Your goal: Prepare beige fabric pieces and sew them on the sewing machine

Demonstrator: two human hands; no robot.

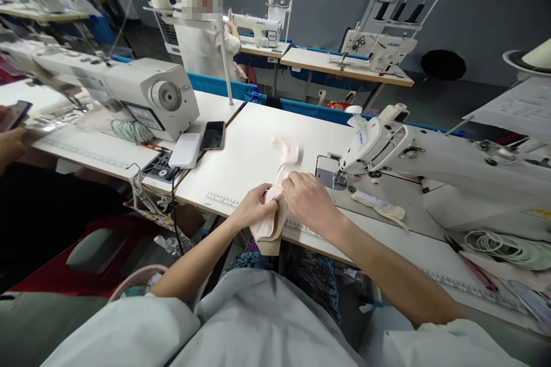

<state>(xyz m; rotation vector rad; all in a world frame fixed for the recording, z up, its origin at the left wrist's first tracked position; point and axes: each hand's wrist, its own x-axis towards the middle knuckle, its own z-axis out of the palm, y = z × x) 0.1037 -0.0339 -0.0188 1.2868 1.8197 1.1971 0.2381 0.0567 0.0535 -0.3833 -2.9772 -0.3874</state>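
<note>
Sewing machine: a white model (370, 137) stands on the right of a white tabletop (253, 137).
Cloth: pale pink cloth (263, 228), a tan layer (270, 245) hanging with it, is held at the tabletop's front edge, left of the sewing machine.
Left hand: its grip (253, 205) closes thumb and fingers on the cloth.
Right hand: its grip (307, 198), nearer the sewing machine, pinches the cloth's upper end.
Loose end: a pink piece (290, 152) lies left of the sewing machine; whether it joins the cloth cannot be told.
Phone: a dark-screened handset (213, 135) rests farther left of the sewing machine.
</note>
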